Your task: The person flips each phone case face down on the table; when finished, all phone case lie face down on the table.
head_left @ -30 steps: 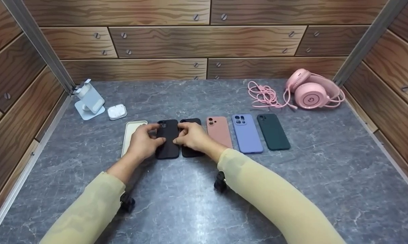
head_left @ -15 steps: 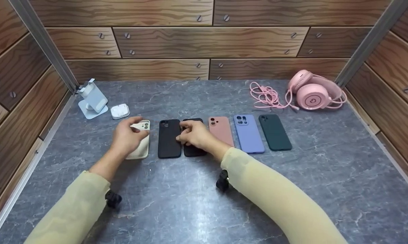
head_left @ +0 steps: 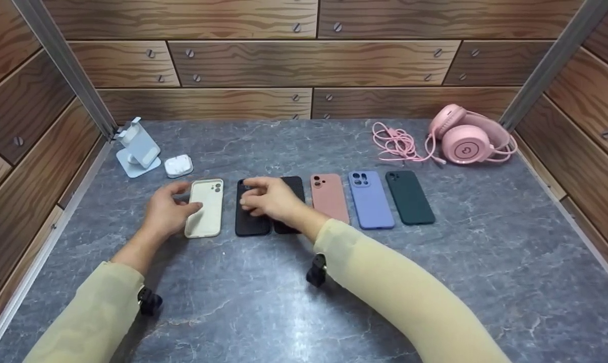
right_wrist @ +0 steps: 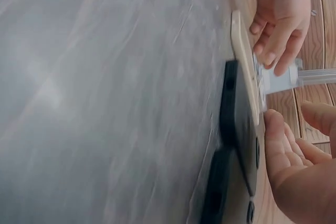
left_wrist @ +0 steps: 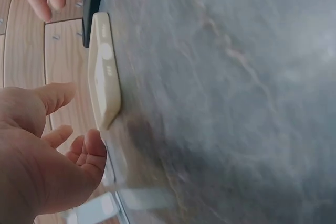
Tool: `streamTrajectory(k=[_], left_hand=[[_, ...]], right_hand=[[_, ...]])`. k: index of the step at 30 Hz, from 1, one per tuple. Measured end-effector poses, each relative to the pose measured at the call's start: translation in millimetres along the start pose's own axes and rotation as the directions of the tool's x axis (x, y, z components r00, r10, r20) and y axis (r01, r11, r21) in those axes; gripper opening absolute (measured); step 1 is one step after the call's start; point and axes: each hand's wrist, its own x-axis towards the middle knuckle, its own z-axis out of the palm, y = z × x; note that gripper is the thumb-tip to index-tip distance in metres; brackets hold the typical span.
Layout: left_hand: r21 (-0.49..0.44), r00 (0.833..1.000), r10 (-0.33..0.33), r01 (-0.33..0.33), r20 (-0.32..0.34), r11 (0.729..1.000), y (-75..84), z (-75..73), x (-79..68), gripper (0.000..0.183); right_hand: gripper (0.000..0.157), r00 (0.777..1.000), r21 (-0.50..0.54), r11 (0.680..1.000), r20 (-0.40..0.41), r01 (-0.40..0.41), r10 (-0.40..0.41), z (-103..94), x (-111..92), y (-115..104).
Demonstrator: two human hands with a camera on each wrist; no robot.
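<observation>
A cream phone case [head_left: 209, 214] lies with its hollow side up at the left end of a row of phone cases. My left hand [head_left: 166, 212] is at its left edge, thumb over the case and fingers loosely bent. In the left wrist view that thumb stands apart from the cream case. Above the first black phone case [head_left: 252, 228] hovers my right hand [head_left: 273, 199], its fingers loosely curled around nothing. It partly hides this case and the second black phone case [head_left: 294, 190] to the right. Both black cases lie back side up.
Rightward along the row lie pink [head_left: 329, 194], lavender [head_left: 372, 201] and dark green [head_left: 409, 196] phone cases. Behind, a light blue stand [head_left: 141, 148] and a small white case [head_left: 178, 165] sit left, pink headphones [head_left: 465, 141] with a coiled cable [head_left: 397, 143] right.
My left hand has let go of the first black case and moved left to the cream case, then further to its left edge. My right hand has shifted left over the first black case.
</observation>
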Motion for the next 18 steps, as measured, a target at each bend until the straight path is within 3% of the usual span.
streamTrajectory(k=[9,18], left_hand=[[-0.005,0.997,-0.067,0.067,0.048,0.998,-4.7,1.7,-0.2,0.066],[-0.070,0.996,-0.071,0.075,0.058,0.995,-9.7,2.7,1.0,0.064]], right_hand=[[0.065,0.996,0.217,0.973,0.059,-0.077,0.066,26.8,11.3,0.0],[0.062,0.994,0.234,0.966,0.037,-0.109,0.103,42.6,18.1,4.7]])
